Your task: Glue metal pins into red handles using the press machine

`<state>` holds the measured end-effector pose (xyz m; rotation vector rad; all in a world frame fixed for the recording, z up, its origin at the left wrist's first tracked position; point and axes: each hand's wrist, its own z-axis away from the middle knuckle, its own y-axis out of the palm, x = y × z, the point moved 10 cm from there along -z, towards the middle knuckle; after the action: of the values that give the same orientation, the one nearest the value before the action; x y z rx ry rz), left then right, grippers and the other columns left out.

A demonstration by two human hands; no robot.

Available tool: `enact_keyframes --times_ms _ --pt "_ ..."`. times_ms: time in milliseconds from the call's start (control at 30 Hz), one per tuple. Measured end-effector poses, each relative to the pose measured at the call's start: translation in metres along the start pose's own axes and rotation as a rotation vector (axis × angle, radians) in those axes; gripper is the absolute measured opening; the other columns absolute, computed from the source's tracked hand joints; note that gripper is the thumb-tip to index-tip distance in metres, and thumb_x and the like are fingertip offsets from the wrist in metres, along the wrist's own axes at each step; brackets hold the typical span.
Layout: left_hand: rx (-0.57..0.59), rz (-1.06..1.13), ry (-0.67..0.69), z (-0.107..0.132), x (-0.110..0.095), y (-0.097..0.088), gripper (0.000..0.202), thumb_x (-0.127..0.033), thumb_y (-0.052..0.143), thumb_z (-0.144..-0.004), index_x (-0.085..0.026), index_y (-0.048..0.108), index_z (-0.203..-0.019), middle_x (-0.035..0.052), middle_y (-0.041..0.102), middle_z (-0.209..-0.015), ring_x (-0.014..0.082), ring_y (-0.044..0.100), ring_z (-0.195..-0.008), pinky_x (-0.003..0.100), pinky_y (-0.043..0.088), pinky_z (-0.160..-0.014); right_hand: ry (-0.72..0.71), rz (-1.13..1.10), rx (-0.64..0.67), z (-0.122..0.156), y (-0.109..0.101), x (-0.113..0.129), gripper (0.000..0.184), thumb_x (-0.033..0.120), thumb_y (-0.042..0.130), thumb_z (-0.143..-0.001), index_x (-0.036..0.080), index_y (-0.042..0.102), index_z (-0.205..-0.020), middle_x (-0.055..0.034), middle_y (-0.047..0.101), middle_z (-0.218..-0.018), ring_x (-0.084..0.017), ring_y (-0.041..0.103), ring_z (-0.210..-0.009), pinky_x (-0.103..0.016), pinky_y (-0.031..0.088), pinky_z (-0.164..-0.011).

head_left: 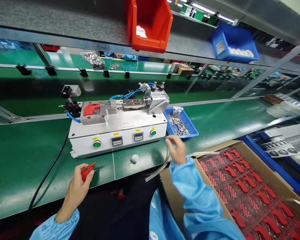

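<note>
My left hand (78,185) grips a red plastic part (87,172) with a thin prong, above the front edge of the green bench. My right hand (177,149) is at the machine's front right corner, just before the blue bin (193,134) of small metal pins (177,124). Its fingers are curled in towards the thumb; what they pinch, if anything, is too small to make out. Between and behind my hands stands a white bench machine (120,133) with green buttons and two small counters. Another red part (91,109) sits in the machine's metal holder (96,118).
A small white cap-like piece (134,158) lies on the bench (52,150). At right, a cardboard box (202,173) holds trays of red parts (242,186). Clear tubing or strips (162,168) hang at the bench edge. Overhead are an orange bin (150,45) and a blue bin (221,46).
</note>
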<state>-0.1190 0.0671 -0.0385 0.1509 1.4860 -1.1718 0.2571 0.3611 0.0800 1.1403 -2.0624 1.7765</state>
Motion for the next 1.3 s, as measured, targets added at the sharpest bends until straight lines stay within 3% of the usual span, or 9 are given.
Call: enact_keyframes --times_ms 100,200,367,500,600,767,900,1133,1300 --pt "0.019 -0.042 0.021 0.0 -0.008 0.006 0.048 -0.067 0.053 -0.087 -0.025 0.055 -0.11 0.0045 0.073 -0.078 0.0329 0.074 -0.071 0.039 0.054 -0.061 0.186 0.177 0.041 -0.068 -0.034 -0.05 0.023 0.032 0.058 -0.1 0.017 0.076 -0.104 -0.0105 0.077 -0.1 -0.024 0.072 -0.096 -0.038 0.057 -0.091" --pt "0.037 -0.061 0.036 0.0 -0.015 0.012 0.046 -0.066 0.051 -0.088 -0.026 0.055 -0.109 0.0047 0.074 -0.077 0.0338 0.075 -0.072 0.039 0.054 -0.062 0.278 0.233 0.108 -0.114 -0.037 -0.082 0.019 0.032 0.071 -0.096 0.014 0.075 -0.094 -0.0111 0.075 -0.091 -0.024 0.072 -0.091 -0.039 0.058 -0.088" --pt "-0.027 0.003 0.051 0.0 -0.016 0.009 0.05 -0.069 0.051 -0.087 -0.024 0.056 -0.109 0.0058 0.074 -0.083 0.0328 0.076 -0.074 0.041 0.057 -0.067 0.336 0.215 0.176 -0.132 -0.014 -0.103 0.026 0.042 0.065 -0.104 0.018 0.07 -0.112 -0.0065 0.072 -0.112 -0.017 0.069 -0.095 -0.035 0.061 -0.087" --pt "-0.048 0.081 0.048 0.003 -0.012 0.007 0.053 -0.071 0.053 -0.086 -0.024 0.057 -0.109 0.0059 0.074 -0.085 0.0323 0.077 -0.074 0.041 0.058 -0.065 0.274 0.117 0.153 -0.129 -0.016 -0.094 0.026 0.038 0.076 -0.095 0.015 0.068 -0.085 -0.0037 0.07 -0.083 -0.016 0.067 -0.077 -0.034 0.059 -0.079" --pt "-0.043 0.116 0.06 0.003 -0.011 0.008 0.052 -0.07 0.055 -0.087 -0.024 0.059 -0.111 0.006 0.075 -0.088 0.0307 0.077 -0.073 0.04 0.06 -0.066 0.165 -0.004 0.107 -0.124 -0.032 -0.072 0.029 0.038 0.083 -0.082 0.018 0.064 -0.074 -0.0022 0.066 -0.07 -0.017 0.064 -0.068 -0.035 0.059 -0.075" --pt "-0.01 0.099 0.092 -0.004 -0.013 0.012 0.051 -0.068 0.056 -0.087 -0.024 0.062 -0.111 0.0044 0.075 -0.083 0.0294 0.076 -0.071 0.038 0.059 -0.066 -0.024 -0.225 0.057 -0.108 -0.063 -0.013 0.045 0.055 0.084 -0.074 0.019 0.072 -0.097 -0.0047 0.073 -0.085 -0.02 0.069 -0.077 -0.039 0.062 -0.077" --pt "-0.026 0.122 0.114 -0.01 -0.012 0.015 0.048 -0.066 0.057 -0.087 -0.024 0.063 -0.108 0.0025 0.074 -0.08 0.0283 0.076 -0.07 0.036 0.058 -0.065 -0.114 -0.516 0.062 -0.099 -0.07 0.041 0.049 0.06 0.09 -0.071 0.02 0.076 -0.096 -0.0053 0.075 -0.088 -0.021 0.071 -0.084 -0.04 0.062 -0.082" --pt "-0.056 0.19 0.179 -0.009 -0.024 0.017 0.037 -0.055 0.055 -0.093 -0.022 0.063 -0.109 0.0018 0.071 -0.078 0.0244 0.073 -0.069 0.035 0.057 -0.069 -0.284 -0.6 0.288 -0.097 -0.002 0.134 0.043 0.057 0.089 -0.075 0.019 0.077 -0.089 -0.0066 0.076 -0.087 -0.021 0.071 -0.081 -0.037 0.063 -0.078" --pt "-0.065 0.204 0.212 -0.011 -0.033 0.012 0.032 -0.052 0.053 -0.095 -0.022 0.062 -0.106 0.001 0.069 -0.079 0.0224 0.071 -0.069 0.033 0.056 -0.068 -0.499 -0.564 0.3 -0.13 0.052 0.231 0.031 0.046 0.079 -0.083 0.02 0.078 -0.1 -0.0059 0.077 -0.097 -0.021 0.073 -0.09 -0.039 0.062 -0.087"
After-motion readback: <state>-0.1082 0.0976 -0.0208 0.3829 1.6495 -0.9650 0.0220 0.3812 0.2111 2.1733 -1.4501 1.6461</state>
